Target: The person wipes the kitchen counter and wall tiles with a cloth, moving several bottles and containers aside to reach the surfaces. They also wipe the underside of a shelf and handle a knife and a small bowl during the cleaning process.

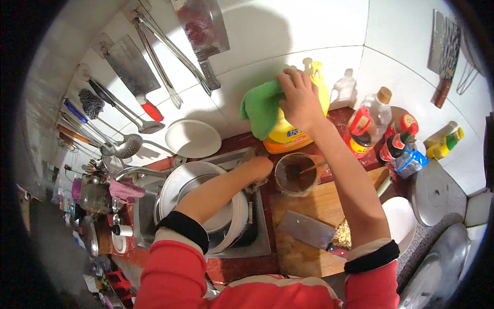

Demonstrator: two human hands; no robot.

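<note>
My right hand grips a green cloth at the upper edge of a large yellow jug. The cloth hangs down the jug's left side. My left hand is lowered at the sink's right rim, bunched on a greyish rag that shows above and below it; its fingers are hidden. Under my left forearm, a white basin and other round vessels are stacked in the steel sink. A brown-stained pot, with a stick-like handle in it, stands just right of my left hand.
On the wooden cutting board lie a cleaver and chopped pale food. Sauce bottles and a blue packet stand at right. A white bowl borders the board. Knives and ladles hang along the tiled wall.
</note>
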